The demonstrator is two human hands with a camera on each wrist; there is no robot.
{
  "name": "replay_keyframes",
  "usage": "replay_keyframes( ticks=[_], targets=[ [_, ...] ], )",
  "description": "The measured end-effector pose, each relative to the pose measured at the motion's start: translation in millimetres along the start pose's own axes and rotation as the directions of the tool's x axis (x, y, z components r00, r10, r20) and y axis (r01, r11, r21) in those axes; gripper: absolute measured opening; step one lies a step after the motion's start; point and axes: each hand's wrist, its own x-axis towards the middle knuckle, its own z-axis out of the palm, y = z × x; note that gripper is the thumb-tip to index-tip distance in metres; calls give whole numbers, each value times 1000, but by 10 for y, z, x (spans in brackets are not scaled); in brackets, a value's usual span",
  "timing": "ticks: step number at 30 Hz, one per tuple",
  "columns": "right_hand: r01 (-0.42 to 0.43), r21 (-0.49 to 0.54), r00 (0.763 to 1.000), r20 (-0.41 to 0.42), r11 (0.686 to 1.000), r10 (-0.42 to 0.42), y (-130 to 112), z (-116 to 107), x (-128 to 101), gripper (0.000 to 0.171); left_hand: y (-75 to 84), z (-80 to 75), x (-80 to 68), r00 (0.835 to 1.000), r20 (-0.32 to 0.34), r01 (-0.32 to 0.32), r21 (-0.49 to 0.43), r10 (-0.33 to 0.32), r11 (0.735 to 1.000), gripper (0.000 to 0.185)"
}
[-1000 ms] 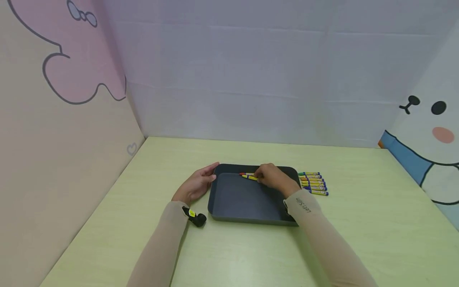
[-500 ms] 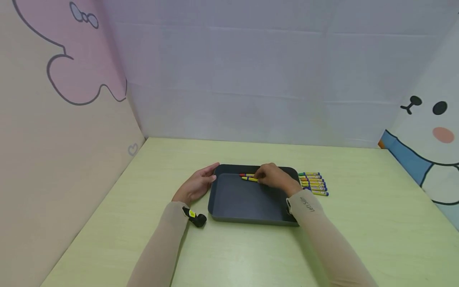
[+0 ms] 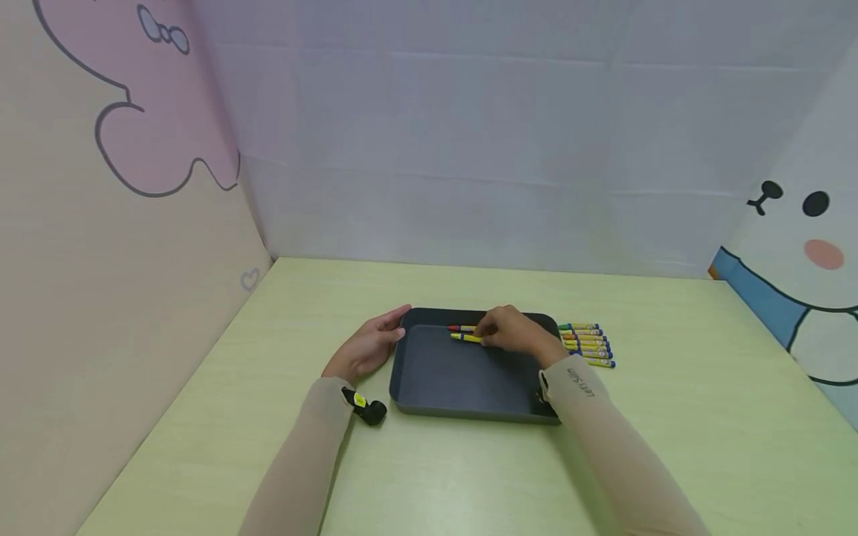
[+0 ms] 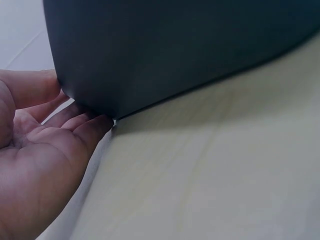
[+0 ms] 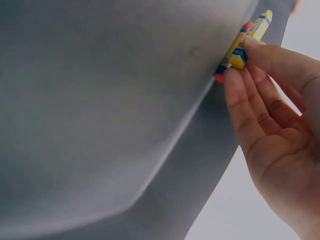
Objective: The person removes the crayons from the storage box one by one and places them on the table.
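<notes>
The pale green table (image 3: 469,476) spreads out under both my forearms, which reach forward in beige sleeves. On it sits the dark grey tray (image 3: 462,380), lying flat between my two hands.

My left hand (image 3: 367,344) rests on the table at the tray's left side, near its far corner, palm turned toward the wall. From the left wrist view the fingers (image 4: 80,120) lie straight and relaxed together, their tips touching the base of the tray's outer wall; they curl round nothing.

My right hand (image 3: 512,333) reaches over the tray's right rim, wrist raised, knuckles up. Its fingertips (image 5: 235,75) are pinched on the end of a yellow crayon (image 3: 465,338), which lies inside the tray near the far wall. A red-tipped crayon (image 3: 461,327) lies just beside it, closer to that wall.

Right of the tray, on the table, a row of crayons (image 3: 586,344) lies side by side, just beside the tray's right wall.

A small black object with a yellow mark (image 3: 364,406) sits by my left wrist.
</notes>
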Motion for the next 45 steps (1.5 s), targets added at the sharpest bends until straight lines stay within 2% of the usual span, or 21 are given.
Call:
replay_keyframes(
  ticks=[8,20,45],
  targets=[
    [7,-7,998,59,1000,-7,-22,-126,-34,21,-19,-7,16,1000,7,-11,20,11,1000,59],
    [2,-21,998,63,1000,0,17,-372,-162,20,-25,-55,51,999,28,-25,28,24,999,60],
    [-43,-58,998,37,997,45,416,-603,-590,18,-27,-142,121,999,38,-18,21,17,1000,60]
  ],
)
